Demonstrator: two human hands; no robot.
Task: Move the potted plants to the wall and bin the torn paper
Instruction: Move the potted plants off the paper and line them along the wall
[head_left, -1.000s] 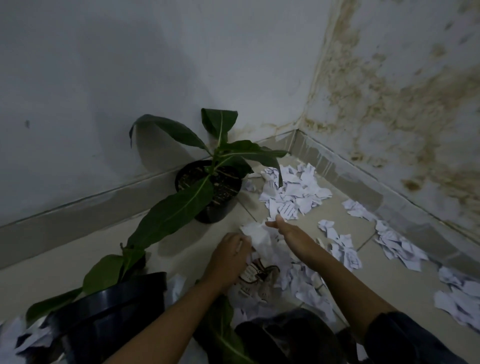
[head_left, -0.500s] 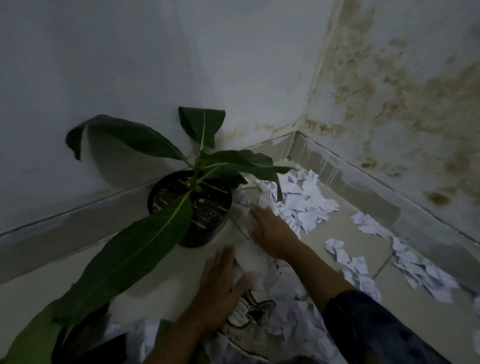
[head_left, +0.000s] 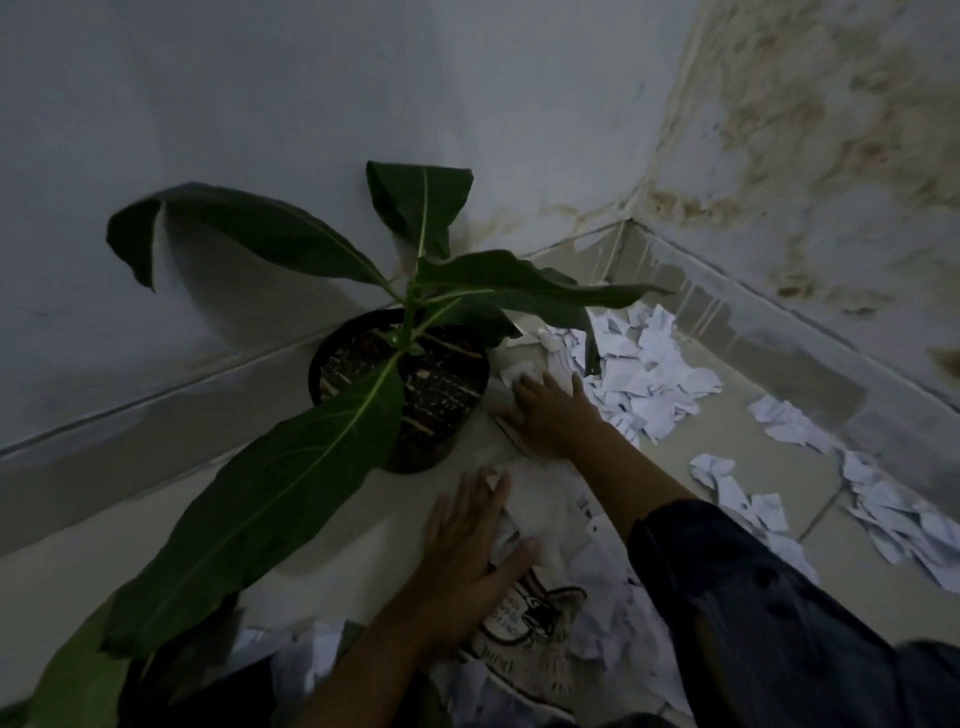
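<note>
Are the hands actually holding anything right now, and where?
Nothing is gripped. The left hand lies flat on torn paper, and the right hand presses flat on scraps beside the pot.

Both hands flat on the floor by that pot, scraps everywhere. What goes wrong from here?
1. The right hand lies beside the black pot; sweeping scraps could nudge it off the wall.
2. The long front leaf overhangs the left hand and may snag.
3. Torn paper sits in separate piles; the far ones are easily missed.
</note>
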